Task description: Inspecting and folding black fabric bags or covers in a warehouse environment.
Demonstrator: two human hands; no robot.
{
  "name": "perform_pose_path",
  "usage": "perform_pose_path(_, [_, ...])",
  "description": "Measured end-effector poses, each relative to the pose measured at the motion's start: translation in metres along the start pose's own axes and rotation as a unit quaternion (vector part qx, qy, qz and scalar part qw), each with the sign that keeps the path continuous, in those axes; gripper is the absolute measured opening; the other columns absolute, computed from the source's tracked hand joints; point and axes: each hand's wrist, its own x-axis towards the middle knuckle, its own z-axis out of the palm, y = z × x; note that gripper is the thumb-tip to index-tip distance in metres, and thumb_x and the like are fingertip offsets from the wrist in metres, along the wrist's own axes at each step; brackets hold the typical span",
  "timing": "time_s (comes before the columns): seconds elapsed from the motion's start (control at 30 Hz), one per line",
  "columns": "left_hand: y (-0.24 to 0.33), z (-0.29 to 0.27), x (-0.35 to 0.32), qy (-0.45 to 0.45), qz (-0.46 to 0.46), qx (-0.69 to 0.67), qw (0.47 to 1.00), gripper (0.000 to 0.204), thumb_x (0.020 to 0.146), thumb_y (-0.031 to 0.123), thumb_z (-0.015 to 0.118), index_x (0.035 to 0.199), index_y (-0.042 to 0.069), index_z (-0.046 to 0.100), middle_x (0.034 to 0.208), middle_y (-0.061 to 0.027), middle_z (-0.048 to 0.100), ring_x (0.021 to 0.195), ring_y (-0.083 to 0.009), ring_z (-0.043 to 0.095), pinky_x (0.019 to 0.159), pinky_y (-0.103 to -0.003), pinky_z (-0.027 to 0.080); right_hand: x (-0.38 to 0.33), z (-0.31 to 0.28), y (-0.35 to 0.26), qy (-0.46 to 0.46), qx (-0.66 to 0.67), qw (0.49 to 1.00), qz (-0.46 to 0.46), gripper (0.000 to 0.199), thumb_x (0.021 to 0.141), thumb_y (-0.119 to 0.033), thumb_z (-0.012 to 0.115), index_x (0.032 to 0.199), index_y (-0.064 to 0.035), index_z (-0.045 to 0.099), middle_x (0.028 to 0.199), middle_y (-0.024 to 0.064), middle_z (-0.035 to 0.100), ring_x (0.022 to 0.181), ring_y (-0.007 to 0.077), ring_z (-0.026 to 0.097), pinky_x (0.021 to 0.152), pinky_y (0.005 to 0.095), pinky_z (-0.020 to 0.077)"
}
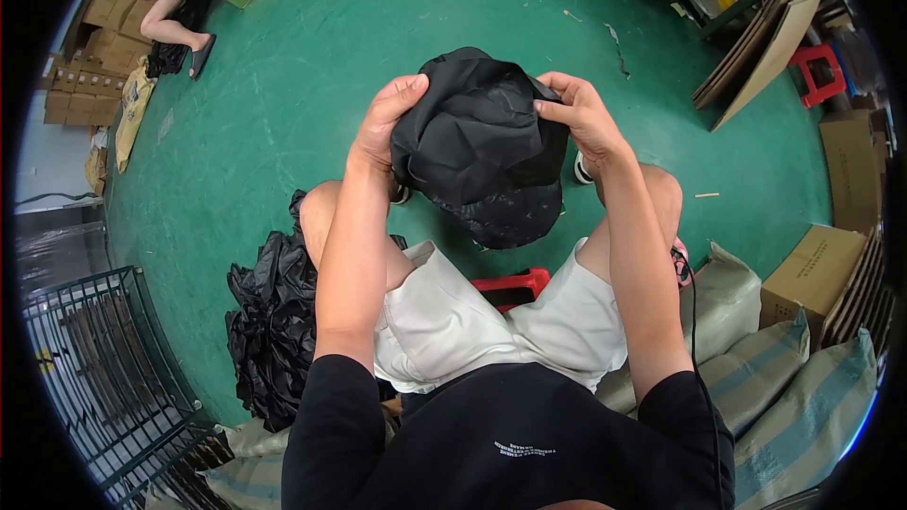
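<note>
Both my hands hold up a bunched black cloth item (472, 127) above the floor between my knees; its exact kind is unclear. My left hand (385, 118) pinches its left edge, thumb on top. At the upper right edge my right hand (581, 118) grips it between thumb and fingers. A rounded, rougher black part (510, 215) shows beneath the smooth cloth; whether it belongs to the same item I cannot tell. Beside my left leg lies a heap of crumpled black cloth (274, 321).
A red stool (511, 289) shows between my thighs. Woven sacks (756, 364) and a carton (812, 269) lie at my right, a metal rack (118, 349) at left. Flattened cardboard (763, 57) leans at far right. Another person's leg (178, 33) shows at far left near stacked boxes.
</note>
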Motion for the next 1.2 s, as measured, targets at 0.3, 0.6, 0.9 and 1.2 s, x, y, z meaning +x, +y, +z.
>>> perform_pose_path(0.3, [0.020, -0.011, -0.016, -0.037, -0.026, -0.005, 0.999, 0.057, 0.086, 0.038, 0.069, 0.118, -0.008, 0.057, 0.111, -0.0174, 0.068, 0.099, -0.0257, 0.067, 0.092, -0.038, 0.053, 0.002, -0.020, -0.010, -0.053, 0.033, 0.998, -0.013, 0.005, 0.093, -0.003, 0.056, 0.093, -0.0030, 0.061, 0.083, -0.0028, 0.063, 0.075, 0.0044, 0.057, 0.071, 0.0200, 0.0449])
perform_pose_path(0.6, [0.015, -0.037, -0.004, 0.005, -0.233, 0.411, 0.881, 0.034, 0.083, 0.017, 0.075, 0.111, 0.000, 0.066, 0.100, 0.0011, 0.068, 0.087, -0.0064, 0.059, 0.081, -0.023, 0.047, 0.003, -0.028, -0.006, 0.031, 0.105, 0.994, -0.028, 0.010, 0.095, -0.007, 0.056, 0.087, -0.0052, 0.062, 0.080, -0.0033, 0.062, 0.070, 0.0035, 0.056, 0.065, 0.0192, 0.0455])
perform_pose_path(0.9, [0.004, -0.016, -0.014, -0.071, 0.071, -0.037, 0.994, 0.037, 0.095, 0.022, 0.061, 0.114, -0.009, 0.059, 0.106, -0.0179, 0.069, 0.094, -0.0231, 0.069, 0.087, -0.034, 0.054, 0.004, -0.021, -0.003, -0.007, 0.049, 0.998, -0.026, 0.009, 0.091, -0.009, 0.063, 0.083, -0.0055, 0.061, 0.078, -0.0066, 0.058, 0.074, 0.0011, 0.050, 0.068, 0.0191, 0.0389])
perform_pose_path(1.2, [0.000, -0.002, -0.007, -0.090, -0.095, 0.080, 0.988, 0.029, 0.092, 0.020, 0.066, 0.104, -0.006, 0.065, 0.095, -0.0083, 0.070, 0.082, -0.0126, 0.067, 0.076, -0.027, 0.054, -0.013, 0.011, -0.005, -0.188, 0.056, 0.974, 0.111, 0.061, 0.075, -0.016, 0.077, 0.128, 0.0030, 0.055, 0.122, 0.0095, 0.063, 0.111, 0.0183, 0.060, 0.102, 0.0297, 0.0421])
